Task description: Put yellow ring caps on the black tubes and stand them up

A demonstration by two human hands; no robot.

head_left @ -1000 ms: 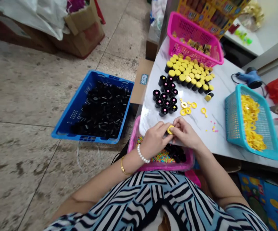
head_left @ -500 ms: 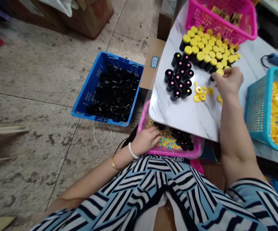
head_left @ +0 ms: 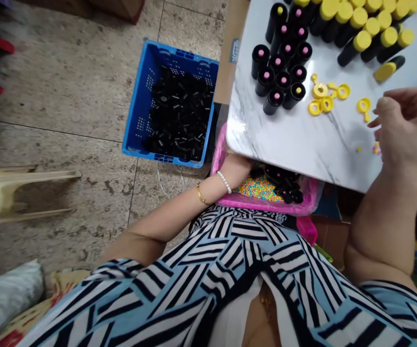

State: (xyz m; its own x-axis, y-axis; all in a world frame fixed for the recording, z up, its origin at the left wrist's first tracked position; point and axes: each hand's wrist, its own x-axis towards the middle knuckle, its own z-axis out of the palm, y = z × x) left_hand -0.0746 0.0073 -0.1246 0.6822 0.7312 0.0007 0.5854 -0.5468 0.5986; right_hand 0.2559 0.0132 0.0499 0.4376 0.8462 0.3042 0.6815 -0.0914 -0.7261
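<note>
Speckled floor point(head_left: 85, 96), white table point(head_left: 295, 140) set over it, pink tray point(head_left: 266, 205) tucked under the near edge.

Main risk, my guess: the right hand point(head_left: 405, 127) swings low and its wrist brushes the pink bits point(head_left: 375, 149); light stuff, could scatter off the table. Tipped tube point(head_left: 385, 71) nearby might roll if nudged. Open tubes point(head_left: 266, 82) stand packed, so 1 bump could topple several. In the tray, a blind grab under the table edge could mix beads point(head_left: 262, 189) with black parts point(head_left: 290, 185) or flick some out.

Right hand: raised at the table's right side, fingers loosely curled and partly apart, nothing seen in it. Nearest are the tipped tube, the pink bits and 1 lone yellow ring point(head_left: 363, 101).

Left hand point(head_left: 237, 168): reaching into the tray beside the beads, fingertips hidden, so can't tell if apart or together, or what they hold.
</note>
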